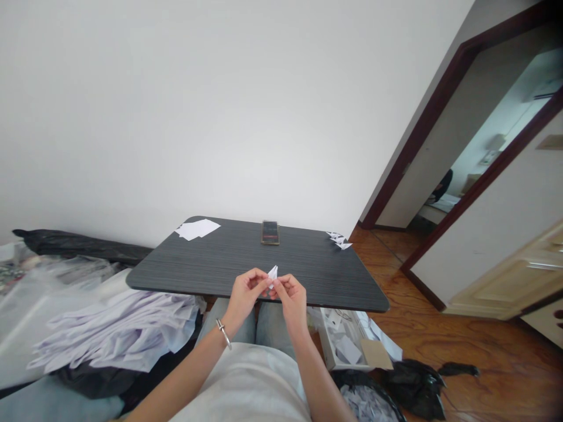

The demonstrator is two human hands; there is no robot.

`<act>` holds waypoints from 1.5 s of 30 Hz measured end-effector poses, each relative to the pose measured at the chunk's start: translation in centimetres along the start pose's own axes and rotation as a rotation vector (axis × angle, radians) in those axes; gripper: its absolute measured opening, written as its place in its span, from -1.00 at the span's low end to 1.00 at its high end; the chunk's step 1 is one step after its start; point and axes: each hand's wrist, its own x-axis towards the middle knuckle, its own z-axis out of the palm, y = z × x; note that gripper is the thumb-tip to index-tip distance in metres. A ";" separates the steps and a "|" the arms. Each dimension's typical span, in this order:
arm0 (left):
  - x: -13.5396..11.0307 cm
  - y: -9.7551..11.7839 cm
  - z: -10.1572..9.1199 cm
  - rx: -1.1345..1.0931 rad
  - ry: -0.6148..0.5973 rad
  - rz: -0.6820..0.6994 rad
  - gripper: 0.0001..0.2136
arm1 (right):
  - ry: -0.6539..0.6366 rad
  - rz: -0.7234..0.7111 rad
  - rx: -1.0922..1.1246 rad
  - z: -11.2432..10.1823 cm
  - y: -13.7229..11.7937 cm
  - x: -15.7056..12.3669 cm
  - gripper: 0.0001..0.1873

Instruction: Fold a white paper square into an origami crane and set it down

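A small piece of folded white paper [273, 272] is pinched between my two hands, its pointed tip turned upward. My left hand [250, 290] grips its left side with thumb and fingers. From the other side my right hand [290, 293] holds it the same way. Both hands are over the front edge of the dark wood-grain table [206, 258]. At the far right of the table stand several folded white paper cranes [339, 240]. Loose white paper sheets [199, 228] lie at the far left.
A phone [270, 232] lies at the table's back middle, near the white wall. Left of the table is a pile of white cloth [123, 331]. On the right, a white box [343, 340] with papers and a black bag of paper scraps [367, 404] sit on the floor.
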 end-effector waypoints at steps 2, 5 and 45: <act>0.0 -0.2 0.0 0.036 0.014 0.029 -0.84 | -0.003 -0.003 -0.011 0.0 0.0 0.0 -0.81; -0.2 -0.5 0.0 0.111 0.063 0.105 -0.84 | -0.029 0.011 -0.038 0.0 -0.3 0.0 -0.79; 0.1 -0.5 -0.4 0.086 -0.092 -0.044 -0.77 | 0.014 -0.039 -0.069 0.0 -0.9 0.1 -0.83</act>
